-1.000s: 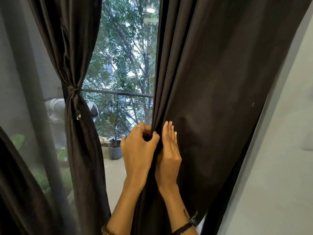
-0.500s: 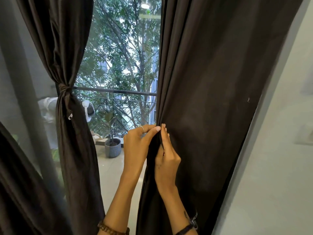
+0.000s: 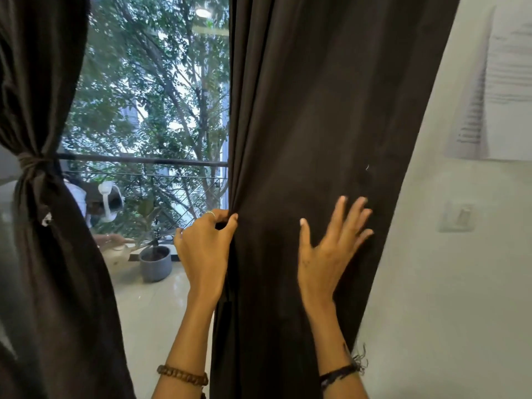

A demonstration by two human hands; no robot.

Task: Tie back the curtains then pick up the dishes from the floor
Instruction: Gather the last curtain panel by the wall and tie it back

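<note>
The left hand (image 3: 205, 249) gripped the inner edge of the dark brown fabric curtain on the right (image 3: 316, 125), its fingers (image 3: 230, 223) and thumb curled round a fold of the cloth at about railing height; a thin ring showed on one finger and a brown beaded bracelet (image 3: 182, 374) sat on that wrist. The right hand (image 3: 325, 254) lay flat against the front of the same curtain, well to the right of the left hand, with its fingers (image 3: 357, 214) straight and spread, holding nothing; a black frayed thread band (image 3: 342, 371) circled that wrist. This curtain hung loose, from the top of the view to the bottom, not yet tied. The other dark brown fabric curtain on the left (image 3: 43, 269) was already gathered and bound by a knotted tie of the same cloth (image 3: 31, 164). Between the two curtains the window glass showed a dark metal balcony railing (image 3: 144, 161), green leafy trees (image 3: 149, 82) beyond it, and a round grey plant pot (image 3: 155, 263) standing on pale glossy floor tiles (image 3: 149, 312). To the right of the curtain stood a plain white wall (image 3: 446, 312) carrying a white wall switch (image 3: 457, 217) and, above it, a white printed paper sheet (image 3: 506, 82); the lines of print on it were too blurred to read. No dishes showed in the view
</note>
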